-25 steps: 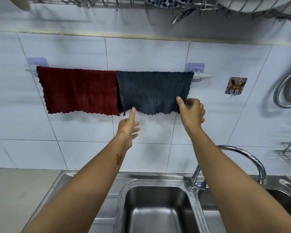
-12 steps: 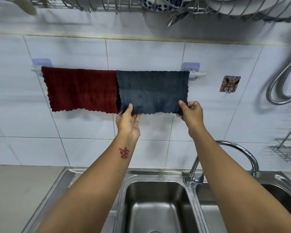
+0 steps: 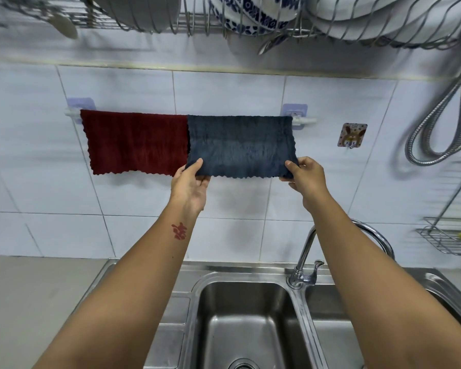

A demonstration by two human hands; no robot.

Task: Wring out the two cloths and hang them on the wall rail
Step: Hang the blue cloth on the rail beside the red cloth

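Note:
A dark red cloth (image 3: 135, 143) hangs flat over the left half of the white wall rail (image 3: 305, 120). Beside it on the right half hangs a dark blue cloth (image 3: 241, 145), touching the red one edge to edge. My left hand (image 3: 190, 183) pinches the blue cloth's lower left corner, thumb in front. At the lower right corner, my right hand (image 3: 305, 174) grips the same cloth. The bottom edge of the blue cloth is pulled out from the wall toward me.
A steel double sink (image 3: 246, 326) with a curved tap (image 3: 308, 265) lies below. A dish rack (image 3: 250, 20) with plates and bowls hangs overhead. A shower hose (image 3: 442, 123), a wall hook (image 3: 351, 135) and a wire basket (image 3: 449, 235) are to the right.
Both hands closed on the blue cloth's lower corners and drew its bottom edge outward. One second ago the left hand was only touching the hem with fingers spread.

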